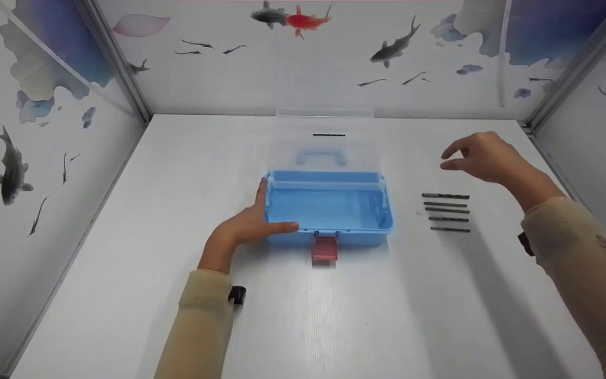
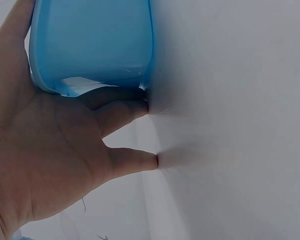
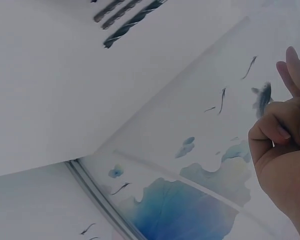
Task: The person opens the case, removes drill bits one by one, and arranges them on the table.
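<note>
A blue plastic toolbox (image 1: 329,238) stands with its clear lid (image 1: 325,113) swung back and its red latch (image 1: 325,248) hanging down in front. Against the box's left end rests my left hand (image 1: 245,223), thumb along the front rim and fingers by the side wall. The left wrist view shows that hand's (image 2: 45,145) palm close to the blue box (image 2: 95,40), with outstretched fingertips on the table. My right hand (image 1: 484,158) hovers above several drill bits (image 1: 447,211); its thumb and index finger bend toward each other with a gap, holding nothing. In the right wrist view, its other fingers curl loosely.
One thin dark rod (image 1: 329,135), similar to the drill bits, lies within the lid's outline. The white table (image 1: 124,226) is enclosed by panels (image 1: 219,79) printed with fish. Metal posts (image 1: 119,63) stand at the back corners.
</note>
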Demonstrator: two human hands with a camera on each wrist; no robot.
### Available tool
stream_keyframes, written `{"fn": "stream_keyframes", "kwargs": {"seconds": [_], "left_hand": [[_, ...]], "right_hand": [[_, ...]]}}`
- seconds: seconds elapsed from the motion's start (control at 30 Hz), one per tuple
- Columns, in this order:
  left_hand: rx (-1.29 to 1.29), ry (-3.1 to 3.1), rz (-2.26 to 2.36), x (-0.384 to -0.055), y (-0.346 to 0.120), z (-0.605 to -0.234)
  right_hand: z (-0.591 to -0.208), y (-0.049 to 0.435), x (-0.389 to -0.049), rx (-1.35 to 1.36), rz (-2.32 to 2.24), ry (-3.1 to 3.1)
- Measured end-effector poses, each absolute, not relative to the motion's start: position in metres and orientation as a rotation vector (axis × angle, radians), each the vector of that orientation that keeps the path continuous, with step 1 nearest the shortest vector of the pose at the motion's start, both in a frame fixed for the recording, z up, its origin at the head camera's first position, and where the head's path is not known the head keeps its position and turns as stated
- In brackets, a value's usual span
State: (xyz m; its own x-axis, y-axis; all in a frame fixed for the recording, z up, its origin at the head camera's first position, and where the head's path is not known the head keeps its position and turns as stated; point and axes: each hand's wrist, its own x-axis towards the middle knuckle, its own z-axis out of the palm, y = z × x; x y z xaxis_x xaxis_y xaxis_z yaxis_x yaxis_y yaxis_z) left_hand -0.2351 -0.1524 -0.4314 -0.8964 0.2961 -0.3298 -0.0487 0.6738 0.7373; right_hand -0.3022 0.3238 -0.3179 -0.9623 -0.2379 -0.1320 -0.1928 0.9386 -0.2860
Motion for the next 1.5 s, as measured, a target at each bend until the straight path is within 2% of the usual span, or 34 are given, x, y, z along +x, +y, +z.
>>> {"fn": "stream_keyframes", "kwargs": {"seconds": [0.9,1.5], "left_hand": [[0.214,2.461,1.127,-0.237,-0.153,-0.431],[0.188,2.455,1.119,-0.237,-0.152,-0.433]], "right_hand": [[-0.275,0.205,-0.359,-0.475,-0.561,2.865],[-0.327,0.160,-0.392,-0.534,-0.673,2.814]]}}
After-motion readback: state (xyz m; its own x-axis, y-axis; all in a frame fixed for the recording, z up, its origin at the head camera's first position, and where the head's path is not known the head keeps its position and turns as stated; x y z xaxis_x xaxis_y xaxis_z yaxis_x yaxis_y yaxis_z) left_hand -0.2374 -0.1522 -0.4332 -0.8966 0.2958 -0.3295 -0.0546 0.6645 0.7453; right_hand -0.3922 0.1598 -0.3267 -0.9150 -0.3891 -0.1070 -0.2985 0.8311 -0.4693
